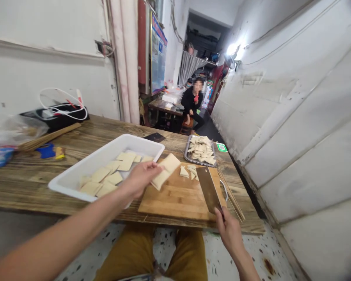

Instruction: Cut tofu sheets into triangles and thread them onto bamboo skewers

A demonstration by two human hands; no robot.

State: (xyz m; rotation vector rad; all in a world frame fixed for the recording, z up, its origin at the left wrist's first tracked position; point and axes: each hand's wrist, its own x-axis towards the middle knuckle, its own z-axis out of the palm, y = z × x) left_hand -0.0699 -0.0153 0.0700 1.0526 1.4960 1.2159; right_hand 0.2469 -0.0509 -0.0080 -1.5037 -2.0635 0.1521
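My left hand (142, 177) pinches a pale, flat tofu sheet (167, 170), holding it above the left edge of a wooden cutting board (175, 201). In my right hand (229, 228) is the handle of a cleaver (209, 189), its broad blade over the board's right side. Small cut tofu pieces (188, 171) lie near the board's far edge. To the left, a white plastic tub (73, 171) contains several square tofu sheets (114, 171). Behind the board, a metal tray (188, 157) is heaped with cut tofu pieces (201, 149).
Thin wooden skewers (234, 199) lie right of the board. A dark flat object (155, 137) rests behind the tub. Another bundle of sticks (49, 136), a plastic bag (14, 130) and a white cable (61, 113) are at left. A person (193, 101) sits farther back.
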